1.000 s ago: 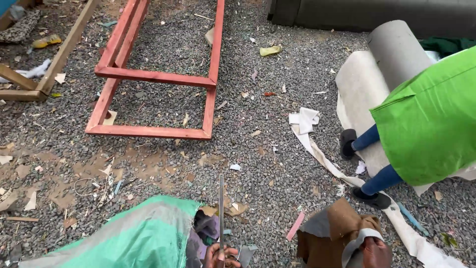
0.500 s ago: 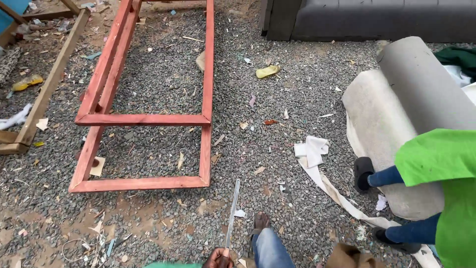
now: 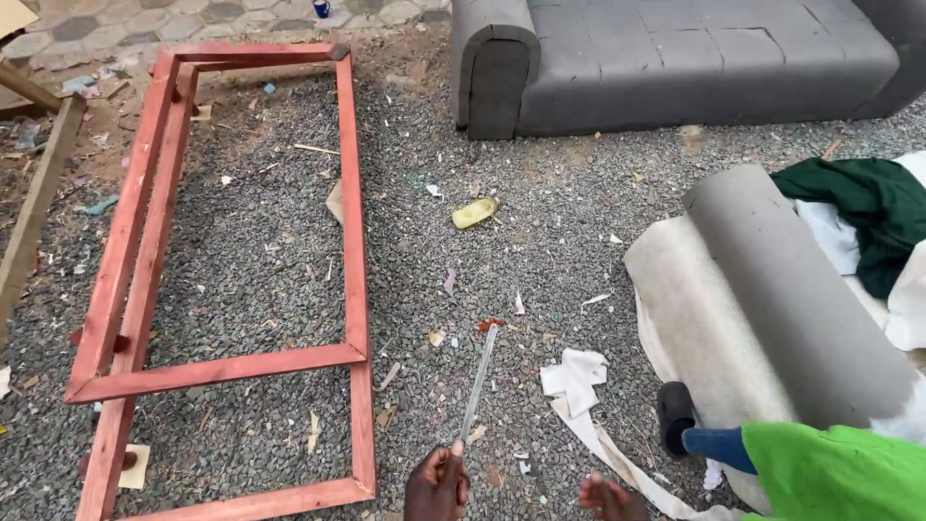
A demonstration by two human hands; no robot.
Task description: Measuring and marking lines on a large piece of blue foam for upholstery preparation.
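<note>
My left hand (image 3: 436, 485) sits at the bottom edge of the head view, closed around the lower end of a long thin metal strip (image 3: 478, 380) that points up and away over the gravel. Only the fingertips of my right hand (image 3: 610, 499) show at the bottom edge, slightly right of the left; they seem apart, with nothing visible in them. A red wooden frame (image 3: 353, 241) lies flat on the gravel to the left of the strip.
Another person in a green top (image 3: 837, 471), blue trousers and a black shoe (image 3: 675, 415) stands at the bottom right on a grey fabric roll (image 3: 781, 289). A grey sofa (image 3: 675, 58) sits at the back. White cloth scraps (image 3: 575, 378), a yellow scrap (image 3: 476, 212) and loose planks (image 3: 34, 207) lie around.
The view has tilted up and away: the green cloth at the bottom is gone, the sofa has come into sight. The strip stays in my left hand.
</note>
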